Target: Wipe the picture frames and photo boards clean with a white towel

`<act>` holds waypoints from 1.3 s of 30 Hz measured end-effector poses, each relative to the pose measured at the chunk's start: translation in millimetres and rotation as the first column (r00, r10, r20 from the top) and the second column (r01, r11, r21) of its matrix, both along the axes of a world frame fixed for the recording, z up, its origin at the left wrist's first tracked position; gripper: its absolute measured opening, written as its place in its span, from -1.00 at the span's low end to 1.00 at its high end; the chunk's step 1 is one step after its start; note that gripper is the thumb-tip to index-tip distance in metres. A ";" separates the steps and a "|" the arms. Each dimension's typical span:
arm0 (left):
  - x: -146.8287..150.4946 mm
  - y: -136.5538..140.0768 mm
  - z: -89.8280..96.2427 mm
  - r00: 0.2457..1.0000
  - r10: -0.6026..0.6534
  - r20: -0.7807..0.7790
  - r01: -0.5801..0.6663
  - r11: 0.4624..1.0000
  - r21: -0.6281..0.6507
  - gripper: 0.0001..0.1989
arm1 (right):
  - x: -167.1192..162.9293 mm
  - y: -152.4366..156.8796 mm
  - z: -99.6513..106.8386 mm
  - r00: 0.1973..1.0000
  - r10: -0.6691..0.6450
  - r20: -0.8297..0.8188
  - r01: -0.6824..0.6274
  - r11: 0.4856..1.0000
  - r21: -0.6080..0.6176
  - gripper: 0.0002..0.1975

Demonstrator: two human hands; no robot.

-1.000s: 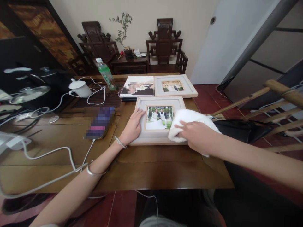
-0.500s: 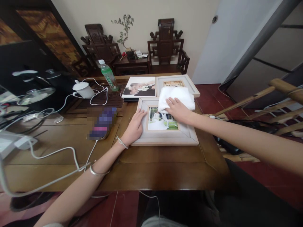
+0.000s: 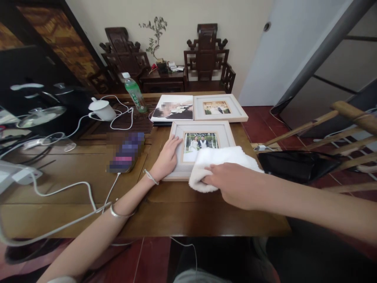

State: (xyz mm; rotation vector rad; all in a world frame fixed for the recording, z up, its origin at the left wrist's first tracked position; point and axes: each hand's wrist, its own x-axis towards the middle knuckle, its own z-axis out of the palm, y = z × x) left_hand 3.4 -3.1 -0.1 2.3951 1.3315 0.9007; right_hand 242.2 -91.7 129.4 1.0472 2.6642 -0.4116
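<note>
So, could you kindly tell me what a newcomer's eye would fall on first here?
Probably the white cloth in the right hand, covering the lower right corner of the nearest framed photo. The left hand rests on that framed photo's left side. Farther back on the left, a green bottle stands on the table.

There are two frames (image 3: pixel 197 144), one cloth (image 3: pixel 220 156), one bottle (image 3: pixel 134 92).

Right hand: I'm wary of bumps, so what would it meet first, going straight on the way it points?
Past the white cloth it holds, the right hand would probably meet the left hand, which rests on the left side of the picture frame; depth is hard to judge here.
</note>
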 end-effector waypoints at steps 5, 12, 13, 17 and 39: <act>-0.5 0.6 -1.6 1.000 -0.003 -0.004 0.003 1.000 0.012 -0.38 | -1.7 28.2 -21.9 0.997 0.006 0.075 -0.021 0.981 0.193 -0.43; 0.3 -0.1 -1.4 1.000 0.001 -0.014 0.000 1.000 0.015 -0.39 | 8.3 113.6 -42.3 0.980 -0.109 0.168 0.007 0.856 0.517 -0.23; 0.4 -0.1 -1.1 1.000 0.001 -0.009 -0.001 1.000 0.012 -0.39 | 8.6 120.2 -43.9 0.978 -0.117 0.174 0.003 0.838 0.546 -0.26; 0.5 0.1 -0.6 1.000 -0.004 0.008 0.004 1.000 0.003 -0.40 | 6.3 121.6 -51.6 0.974 -0.093 0.207 -0.034 0.842 0.538 -0.37; -1.7 3.2 -5.2 1.000 -0.006 -0.020 0.006 1.000 0.030 -0.41 | -10.1 76.9 -51.3 0.998 -0.052 0.029 0.041 0.949 0.312 -0.27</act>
